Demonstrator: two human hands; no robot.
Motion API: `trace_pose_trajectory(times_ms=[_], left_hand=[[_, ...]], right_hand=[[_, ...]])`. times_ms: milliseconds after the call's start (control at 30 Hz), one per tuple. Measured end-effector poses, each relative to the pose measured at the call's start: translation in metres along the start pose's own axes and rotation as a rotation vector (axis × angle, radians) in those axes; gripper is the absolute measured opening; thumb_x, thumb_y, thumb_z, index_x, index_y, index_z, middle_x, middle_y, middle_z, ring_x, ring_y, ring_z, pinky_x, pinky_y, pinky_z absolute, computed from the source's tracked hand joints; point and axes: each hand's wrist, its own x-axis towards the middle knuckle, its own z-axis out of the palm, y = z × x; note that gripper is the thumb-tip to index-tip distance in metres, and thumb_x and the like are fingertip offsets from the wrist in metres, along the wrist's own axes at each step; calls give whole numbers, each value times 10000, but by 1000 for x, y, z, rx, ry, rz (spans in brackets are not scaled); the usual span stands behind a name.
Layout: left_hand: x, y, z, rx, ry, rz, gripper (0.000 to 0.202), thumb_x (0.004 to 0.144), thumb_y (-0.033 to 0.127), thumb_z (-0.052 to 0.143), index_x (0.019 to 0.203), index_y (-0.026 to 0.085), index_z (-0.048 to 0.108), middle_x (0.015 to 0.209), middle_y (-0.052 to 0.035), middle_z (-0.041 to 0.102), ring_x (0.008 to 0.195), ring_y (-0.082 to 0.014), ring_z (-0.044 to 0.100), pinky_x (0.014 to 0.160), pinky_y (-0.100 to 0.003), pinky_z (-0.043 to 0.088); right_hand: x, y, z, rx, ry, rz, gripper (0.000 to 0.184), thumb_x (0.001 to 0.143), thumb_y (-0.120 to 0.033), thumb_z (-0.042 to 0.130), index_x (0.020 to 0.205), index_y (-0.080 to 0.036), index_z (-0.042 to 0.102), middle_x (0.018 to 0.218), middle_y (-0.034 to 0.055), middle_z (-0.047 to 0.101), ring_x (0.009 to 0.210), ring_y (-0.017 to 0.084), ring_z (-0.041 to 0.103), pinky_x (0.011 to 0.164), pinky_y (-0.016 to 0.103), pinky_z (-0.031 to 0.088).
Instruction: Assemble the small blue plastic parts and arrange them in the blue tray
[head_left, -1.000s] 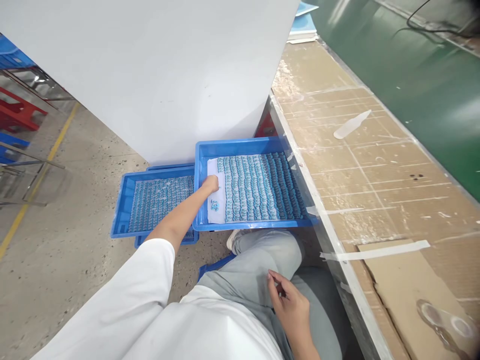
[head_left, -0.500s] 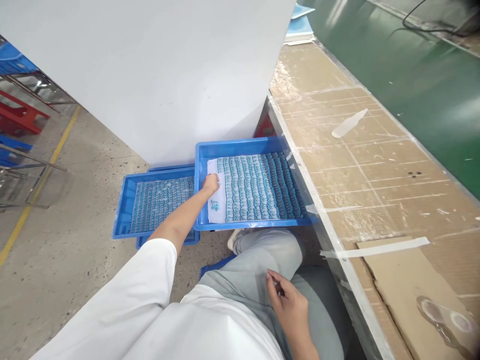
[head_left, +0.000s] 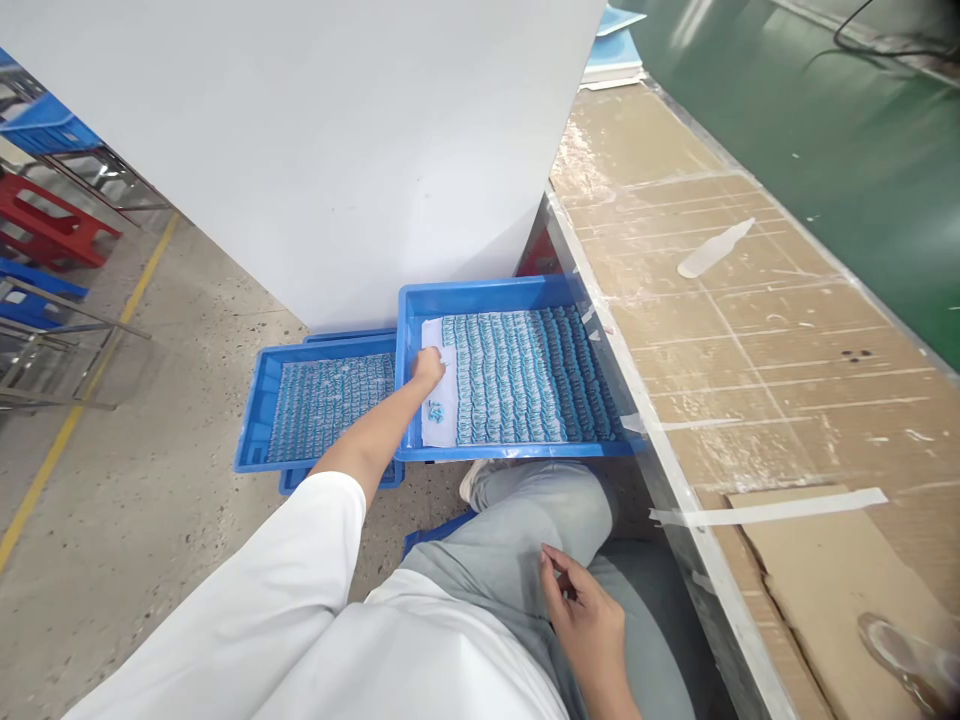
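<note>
My left hand (head_left: pixel 429 367) is closed, fingertips down, over the left end of a blue plastic tray (head_left: pixel 491 290). Whatever it pinches is too small to name. Beneath it lies a white sheet (head_left: pixel 444 432), its left strip bare apart from a little heap of small blue-and-white pieces (head_left: pixel 436 411). Wavy rows of the same kind of pieces (head_left: pixel 510 375) cover the rest of the tray, darker toward the right. Above my thigh, my right hand (head_left: pixel 585 610) is curled, thumb against the fingers, with nothing visible in it.
Another blue tray (head_left: pixel 259 410) with similar rows sits lower at the left, on further trays. A white panel (head_left: pixel 315 150) rises behind. At the right runs a cardboard-covered bench (head_left: pixel 750 330) bearing tape strips (head_left: pixel 780 506). Red stools (head_left: pixel 56 222) stand far left.
The whole view has shifted slightly, so the scene sits a little farther right. Both hands keep nearly the same place and pose, the left still over the tray's left end.
</note>
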Motion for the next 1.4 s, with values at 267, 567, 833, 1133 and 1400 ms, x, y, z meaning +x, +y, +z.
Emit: trace_pose_trajectory(times_ms=[267,567,833,1133,1400], left_hand=[[12,7,5,-119,195,-57,384,899,354,563,1232,164,542,1188,-99,594,1031,-214,602,880,-441,518],[14,13,19,-239,294,-73,399,864,303,598,1240,188,531,1117,-79,657,1010,-213,617,852,-375,487],[16,14,22,-293,338,-81,433,811,247,615,1233,209,522,1113,-65,691,1033,-248,628,799,-337,447],[18,12,24,-328,357,-79,456,810,258,611,1252,218,506,1111,-61,695,1041,-262,624,806,-351,436],[19,12,27,-358,372,-73,474,800,265,626,1257,239,502,1093,-44,705,1048,-255,626,825,-349,435]], right_hand=[[-4,6,-1,-15,0,25,299,907,-390,542,971,-152,710,815,56,738,552,110,634,585,183,510],[-6,11,-3,-6,0,57,295,907,-396,544,961,-159,711,790,43,736,550,112,638,578,182,510],[-7,14,-1,-10,-10,81,298,907,-400,545,961,-160,712,791,49,736,556,119,640,587,188,515],[-6,14,0,-10,-28,97,334,906,-426,532,960,-156,720,801,64,741,563,134,651,591,202,524],[-8,13,-3,-27,-21,74,319,908,-413,533,958,-155,713,810,56,741,562,124,649,589,195,520]])
